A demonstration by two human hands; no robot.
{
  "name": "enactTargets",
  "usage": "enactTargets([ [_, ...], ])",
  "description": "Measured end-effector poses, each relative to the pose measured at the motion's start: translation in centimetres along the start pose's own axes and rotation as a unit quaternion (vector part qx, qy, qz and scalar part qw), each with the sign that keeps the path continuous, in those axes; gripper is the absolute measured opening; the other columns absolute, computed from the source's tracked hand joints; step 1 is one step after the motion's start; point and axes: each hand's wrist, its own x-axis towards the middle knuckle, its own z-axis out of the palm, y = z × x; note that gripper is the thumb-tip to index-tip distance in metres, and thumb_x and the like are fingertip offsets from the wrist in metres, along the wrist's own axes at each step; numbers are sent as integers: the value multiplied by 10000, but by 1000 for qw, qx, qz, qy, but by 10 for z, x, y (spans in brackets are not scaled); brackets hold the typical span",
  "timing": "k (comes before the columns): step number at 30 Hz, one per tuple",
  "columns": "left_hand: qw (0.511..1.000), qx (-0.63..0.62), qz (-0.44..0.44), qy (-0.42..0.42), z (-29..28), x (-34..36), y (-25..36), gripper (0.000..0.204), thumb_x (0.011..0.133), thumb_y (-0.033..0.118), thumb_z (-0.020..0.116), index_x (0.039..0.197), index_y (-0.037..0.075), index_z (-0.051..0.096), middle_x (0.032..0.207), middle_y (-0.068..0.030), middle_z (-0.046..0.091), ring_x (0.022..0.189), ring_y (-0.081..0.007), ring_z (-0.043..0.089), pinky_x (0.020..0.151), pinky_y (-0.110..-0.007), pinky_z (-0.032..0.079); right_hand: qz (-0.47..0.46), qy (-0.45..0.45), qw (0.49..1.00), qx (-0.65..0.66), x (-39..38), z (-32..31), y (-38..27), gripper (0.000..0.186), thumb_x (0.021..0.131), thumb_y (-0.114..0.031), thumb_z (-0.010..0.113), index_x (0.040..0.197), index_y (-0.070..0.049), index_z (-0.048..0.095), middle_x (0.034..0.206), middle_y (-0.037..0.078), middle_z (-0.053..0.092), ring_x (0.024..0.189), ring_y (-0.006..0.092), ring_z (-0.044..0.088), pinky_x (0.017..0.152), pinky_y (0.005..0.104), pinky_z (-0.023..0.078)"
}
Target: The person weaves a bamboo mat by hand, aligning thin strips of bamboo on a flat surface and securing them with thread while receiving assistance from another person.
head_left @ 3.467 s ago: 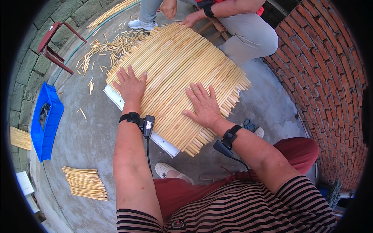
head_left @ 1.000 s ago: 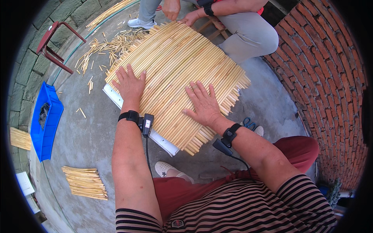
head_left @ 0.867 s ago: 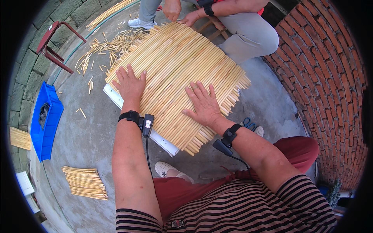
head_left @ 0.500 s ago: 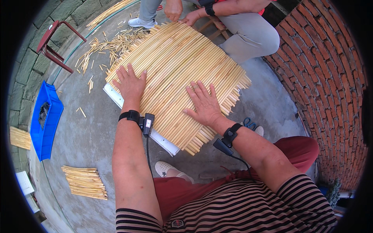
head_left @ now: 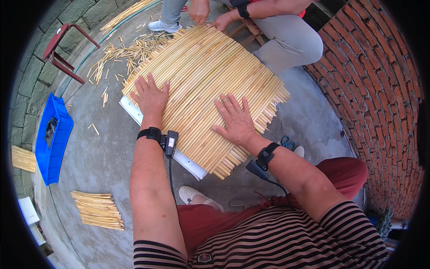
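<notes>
A wide mat of straw-coloured reed stalks (head_left: pixel 201 85), laid side by side, covers a white board (head_left: pixel 190 165) whose near edge shows. My left hand (head_left: pixel 152 96) lies flat on the mat's left part, fingers spread. Flat on its right part rests my right hand (head_left: pixel 235 119), fingers also spread and holding nothing. Stalk ends stick out unevenly along the right side. At the far edge another person's hands (head_left: pixel 208 18) touch the mat; what their fingers hold is too small to tell.
Cut stalk pieces (head_left: pixel 134 54) litter the floor at the far left. A blue plastic crate (head_left: pixel 54 139), a dark red stool (head_left: pixel 58 42) and a bundle of stalks (head_left: pixel 97 210) stand or lie leftward. Blue-handled scissors (head_left: pixel 287 142) lie by my shoe. A brick wall (head_left: pixel 376 89) borders the right.
</notes>
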Motion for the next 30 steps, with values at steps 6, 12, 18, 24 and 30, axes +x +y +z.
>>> enactTargets([
  [6,1000,2,0,0,1,1,0,857,1022,658,387,1665,114,229,1725,-207,168,1609,-372,83,1258,-632,55,0,-3,1000,0,0,-1,0,899,975,-691,462,1641,-117,274,1688,143,277,1592,331,162,1279,586,36],
  [12,1000,3,1,7,3,1,-1,855,1022,659,393,1662,114,238,1725,-207,171,1609,-370,87,1255,-634,59,0,-3,1000,0,0,-3,-1,900,974,-695,460,1641,-119,274,1689,141,275,1592,329,163,1279,585,41],
  [18,1000,0,0,1,2,1,-1,850,1021,655,398,1662,118,242,1726,-204,168,1610,-366,85,1254,-633,57,13,-42,999,-6,1,-7,-2,892,995,-721,390,1655,-138,249,1714,106,228,1606,296,104,1286,582,4],
  [24,1000,1,-1,-1,1,1,0,849,1022,654,399,1663,120,240,1727,-202,167,1610,-363,82,1255,-632,54,0,-5,1000,-2,0,-4,-1,904,974,-703,459,1641,-120,277,1685,138,282,1592,323,163,1279,587,47],
  [30,1000,2,-1,1,1,1,0,850,1025,658,392,1663,118,236,1729,-198,161,1610,-362,79,1256,-632,57,1,0,1000,4,0,-3,-1,898,973,-692,469,1637,-116,287,1682,139,287,1590,324,164,1279,588,46],
])
